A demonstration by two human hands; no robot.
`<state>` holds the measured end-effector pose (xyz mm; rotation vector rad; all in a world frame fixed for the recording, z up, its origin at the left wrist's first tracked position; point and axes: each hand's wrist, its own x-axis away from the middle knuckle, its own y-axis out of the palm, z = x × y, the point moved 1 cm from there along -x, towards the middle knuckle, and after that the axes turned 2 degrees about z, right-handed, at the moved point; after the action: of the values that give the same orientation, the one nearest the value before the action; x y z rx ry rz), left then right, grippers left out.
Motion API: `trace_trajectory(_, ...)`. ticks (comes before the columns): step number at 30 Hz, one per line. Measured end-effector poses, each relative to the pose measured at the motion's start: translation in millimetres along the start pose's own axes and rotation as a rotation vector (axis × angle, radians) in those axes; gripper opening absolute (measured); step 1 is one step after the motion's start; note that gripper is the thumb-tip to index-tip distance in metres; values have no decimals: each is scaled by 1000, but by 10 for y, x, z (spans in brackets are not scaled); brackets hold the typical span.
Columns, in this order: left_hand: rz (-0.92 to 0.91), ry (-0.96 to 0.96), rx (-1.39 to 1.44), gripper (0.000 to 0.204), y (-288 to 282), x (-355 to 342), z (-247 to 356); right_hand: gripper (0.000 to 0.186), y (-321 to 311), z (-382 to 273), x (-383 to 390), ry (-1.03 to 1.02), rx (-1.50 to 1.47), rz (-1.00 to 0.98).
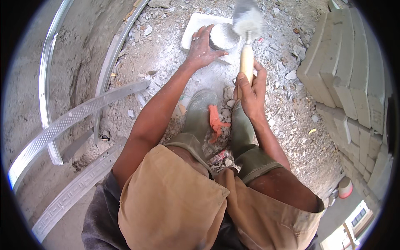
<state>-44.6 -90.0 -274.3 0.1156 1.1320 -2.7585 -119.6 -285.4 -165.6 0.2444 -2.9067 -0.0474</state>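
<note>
My left hand (201, 49) is curved around the left side of a round grey-white piece (224, 36), thumb on its near side and fingers toward the far side. Whether that piece is solid or a filled tub, I cannot tell. Under and behind it lies a white, square-cornered tray or slab (191, 30). My right hand (252, 89) is closed around the pale wooden handle of a trowel (247, 60). The trowel's blade points away from me, blurred, just right of the round piece.
Rubble and pale dust (287, 79) cover the ground. Bent-looking metal channels (77, 108) lie to the left. Grey blocks (346, 71) are stacked on the right. An orange-red scrap (216, 123) lies between my green boots (196, 116). A red-and-white container (345, 188) stands lower right.
</note>
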Motion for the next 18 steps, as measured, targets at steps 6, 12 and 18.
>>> trace_trajectory(6,120,-93,70,111,94,20,53,51,-70,-30,-13,89,117,-83)
trace_trajectory(12,139,18,63,111,121,-25,-59,51,-122,-68,-107,199,211,-153)
trace_trajectory(18,75,31,20,109,118,-22,-154,50,-71,12,-97,80,206,-95)
